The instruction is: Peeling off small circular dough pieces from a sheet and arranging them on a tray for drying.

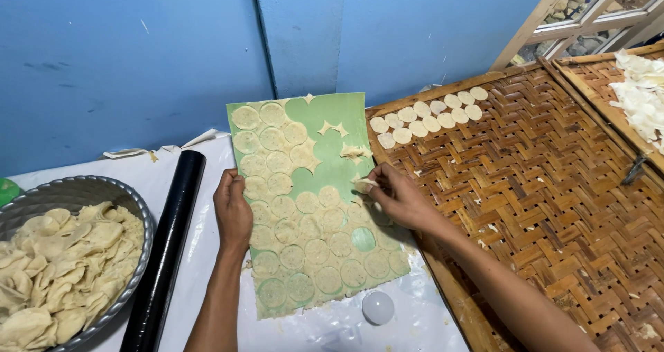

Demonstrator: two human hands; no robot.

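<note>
A green sheet (332, 124) lies on the white-covered table, covered with thin pale dough cut into many round discs (304, 255). My left hand (233, 212) presses flat on the sheet's left edge. My right hand (398, 196) pinches a dough disc (362, 184) at the sheet's right edge, lifting it off. Green round gaps show where discs have come off near the top of the sheet. Two rows of peeled discs (429, 117) lie on the woven bamboo tray (539, 186) to the right.
A black rolling pin (166, 248) lies left of the sheet. A metal bowl (135, 207) of dough scraps sits at far left. A round white cutter (377, 307) rests below the sheet. A second woven tray (595, 72) holds white pieces at the upper right. A blue wall stands behind.
</note>
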